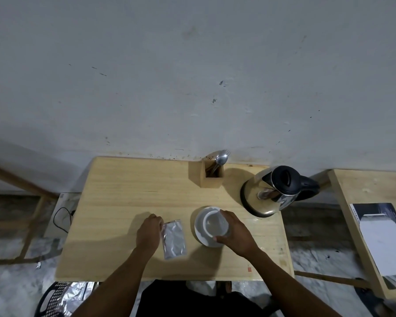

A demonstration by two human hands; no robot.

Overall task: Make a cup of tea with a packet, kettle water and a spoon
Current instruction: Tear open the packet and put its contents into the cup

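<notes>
Pinching packet (173, 239) beside left hand (148, 232).

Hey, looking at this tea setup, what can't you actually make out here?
- Head view, kettle: its closed black lid hides any water.
- Wooden holder: its walls hide the handles of the spoon; a utensil behind is too small to identify.
- Silver packet: print too blurred to read; the left hand covers one edge.
- Cup on saucer: the right hand hides its near side.
</notes>
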